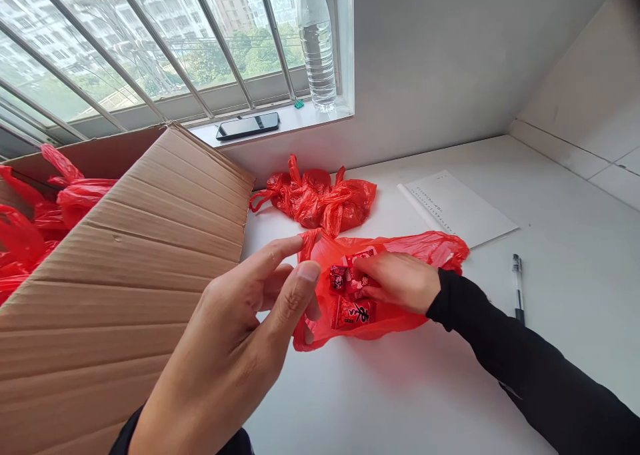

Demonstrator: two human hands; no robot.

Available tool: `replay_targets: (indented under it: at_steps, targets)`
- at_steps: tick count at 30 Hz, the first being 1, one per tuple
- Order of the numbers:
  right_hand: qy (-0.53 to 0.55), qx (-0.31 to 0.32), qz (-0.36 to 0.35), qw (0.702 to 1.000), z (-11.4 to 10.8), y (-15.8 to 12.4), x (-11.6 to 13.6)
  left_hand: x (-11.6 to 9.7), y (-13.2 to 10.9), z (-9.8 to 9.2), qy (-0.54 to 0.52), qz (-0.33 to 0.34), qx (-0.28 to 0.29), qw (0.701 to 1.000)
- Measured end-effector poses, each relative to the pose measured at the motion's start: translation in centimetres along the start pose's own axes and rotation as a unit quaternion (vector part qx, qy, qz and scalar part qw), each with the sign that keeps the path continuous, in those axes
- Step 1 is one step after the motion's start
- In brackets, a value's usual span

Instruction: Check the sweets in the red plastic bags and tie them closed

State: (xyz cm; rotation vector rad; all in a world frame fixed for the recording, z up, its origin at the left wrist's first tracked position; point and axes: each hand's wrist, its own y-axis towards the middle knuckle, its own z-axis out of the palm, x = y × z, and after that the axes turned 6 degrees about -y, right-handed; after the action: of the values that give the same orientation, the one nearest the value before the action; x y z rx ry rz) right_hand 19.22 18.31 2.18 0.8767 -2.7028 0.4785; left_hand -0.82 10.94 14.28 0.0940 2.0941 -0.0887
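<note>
A red plastic bag [425,247] lies open on the white table [550,295]. My left hand [240,335] pinches the bag's near edge between thumb and fingers and lifts it. My right hand [400,280] reaches inside the bag, fingers on small red wrapped candies [350,312]. A black sleeve covers my right arm. Behind the open bag lies a tied red bag [320,198].
A large cardboard box [150,262] at the left holds several tied red bags [45,208]. A sheet of paper [460,205] and a pen [517,285] lie to the right. On the windowsill stand a water bottle [317,48] and a phone [247,125].
</note>
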Motion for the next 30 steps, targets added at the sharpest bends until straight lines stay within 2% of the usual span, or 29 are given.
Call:
replay_targets:
  at_steps: [2,4,12,19,25,30]
  targets:
    - [-0.038,0.050,0.000,0.998,-0.4,-0.5,-0.2,-0.1,0.0,0.1,-0.002,-0.001,-0.001,1.000]
    - [-0.056,0.071,0.003,0.996,-0.6,-0.5,0.0,-0.2,0.0,0.1,0.003,0.005,0.006,1.000]
    - [-0.071,0.036,0.036,0.996,-0.2,-0.1,1.1,-0.3,0.2,0.3,0.000,-0.007,0.007,1.000]
    - [-0.005,-0.009,-0.022,1.000,0.3,0.3,0.9,-0.1,0.2,0.1,-0.014,-0.015,0.003,1.000]
    - [-0.010,0.022,-0.029,0.999,0.1,0.3,1.0,0.1,0.1,0.1,-0.015,-0.010,-0.001,1.000]
    - [0.002,0.071,-0.074,0.995,0.0,0.5,1.5,-0.1,0.0,0.1,-0.005,-0.010,0.007,1.000]
